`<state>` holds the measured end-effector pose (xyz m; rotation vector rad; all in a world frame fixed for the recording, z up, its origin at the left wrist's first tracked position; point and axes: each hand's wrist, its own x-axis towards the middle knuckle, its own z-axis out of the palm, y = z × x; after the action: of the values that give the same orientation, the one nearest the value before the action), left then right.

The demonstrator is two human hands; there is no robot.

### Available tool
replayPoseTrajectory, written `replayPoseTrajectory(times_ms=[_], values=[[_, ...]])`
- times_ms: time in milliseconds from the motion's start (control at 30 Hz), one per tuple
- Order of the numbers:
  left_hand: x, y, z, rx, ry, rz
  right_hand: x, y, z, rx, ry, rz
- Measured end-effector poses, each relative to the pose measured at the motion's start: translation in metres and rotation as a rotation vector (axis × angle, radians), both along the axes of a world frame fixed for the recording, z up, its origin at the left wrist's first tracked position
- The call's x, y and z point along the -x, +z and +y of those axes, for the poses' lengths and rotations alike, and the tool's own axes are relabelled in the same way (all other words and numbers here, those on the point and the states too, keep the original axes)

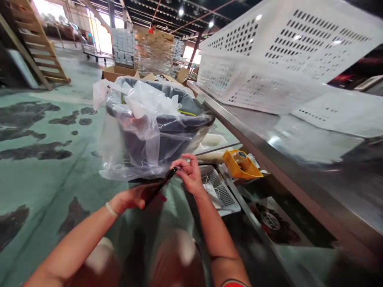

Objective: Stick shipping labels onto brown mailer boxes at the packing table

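A thin black phone [161, 186] is seen nearly edge-on and tilted, low in front of my body. My left hand [131, 199] is closed on its lower end, fingers mostly hidden behind it; a pale band circles that wrist. At the upper end, my right hand [188, 173] pinches the phone's corner between thumb and fingers, with its other fingers bent above. Just beyond both hands stands a dark grey bin [176, 125] lined with clear plastic [146, 137], with crumpled translucent sheeting [149, 99] heaped in it.
A metal table [251, 131] runs along the right, carrying stacked white perforated crates [239, 67]. On its lower level are a yellow container [242, 167] and a white perforated basket [227, 195]. Wooden pallets [36, 44] lean at far left. A person [152, 28] is behind distant stacked goods.
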<state>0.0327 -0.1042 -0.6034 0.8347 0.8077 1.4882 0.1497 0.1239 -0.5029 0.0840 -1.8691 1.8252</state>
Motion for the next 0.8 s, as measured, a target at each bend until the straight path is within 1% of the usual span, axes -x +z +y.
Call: replayPoseTrajectory(times_ms=[33, 67, 167, 200, 267, 300, 367, 467, 567, 667, 800], values=[[-0.009, 0.001, -0.004, 0.031, 0.025, -0.003, 0.007, -0.003, -0.005, 0.041, 0.0, -0.005], [-0.017, 0.003, -0.008, 0.077, 0.104, 0.018, 0.012, -0.008, -0.01, 0.084, -0.027, -0.008], [-0.036, 0.012, -0.008, 0.189, 0.516, 0.165, 0.011, -0.034, -0.028, 0.251, -0.156, -0.041], [-0.039, 0.014, -0.005, 0.208, 0.621, 0.21, 0.006, -0.043, -0.036, 0.307, -0.158, -0.076], [-0.045, 0.013, 0.004, 0.241, 0.73, 0.278, -0.007, -0.061, -0.05, 0.395, -0.101, -0.172], [-0.047, 0.012, 0.009, 0.253, 0.756, 0.308, -0.014, -0.068, -0.056, 0.425, -0.08, -0.214], [-0.051, 0.007, 0.017, 0.264, 0.791, 0.375, -0.025, -0.078, -0.065, 0.47, -0.089, -0.263], [-0.057, 0.001, 0.023, 0.297, 0.807, 0.479, -0.033, -0.085, -0.067, 0.541, -0.123, -0.283], [-0.062, -0.003, 0.024, 0.371, 0.805, 0.554, -0.035, -0.088, -0.062, 0.578, -0.101, -0.293], [-0.067, -0.006, 0.023, 0.417, 0.804, 0.578, -0.037, -0.093, -0.061, 0.571, -0.092, -0.292], [-0.073, -0.01, 0.024, 0.412, 0.821, 0.548, -0.039, -0.102, -0.061, 0.579, -0.085, -0.308]])
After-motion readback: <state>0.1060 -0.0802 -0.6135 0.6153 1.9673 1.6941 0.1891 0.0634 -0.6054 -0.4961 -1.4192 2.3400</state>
